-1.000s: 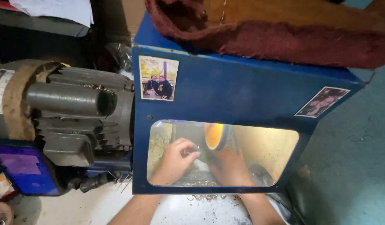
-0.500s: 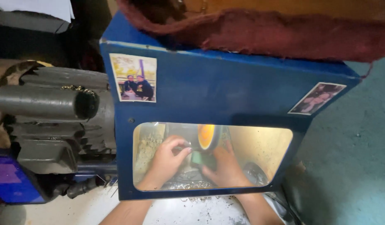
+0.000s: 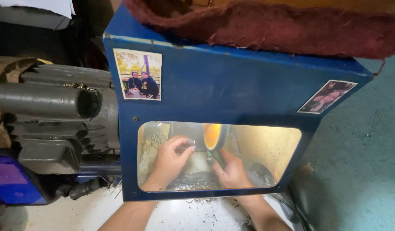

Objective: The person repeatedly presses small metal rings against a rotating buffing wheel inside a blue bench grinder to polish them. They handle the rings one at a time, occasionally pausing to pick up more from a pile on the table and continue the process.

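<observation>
Filling the middle of the view, a blue metal hood [image 3: 231,81] with a clear window covers a lit orange wheel [image 3: 213,136]; a grey motor [image 3: 56,115] sits at its left edge. Behind the window, left hand [image 3: 169,160] and right hand [image 3: 232,171] curl around a small dark piece [image 3: 214,159] touching the wheel's lower rim. It looks small, light, rigid; likely best pinched at both ends.
</observation>
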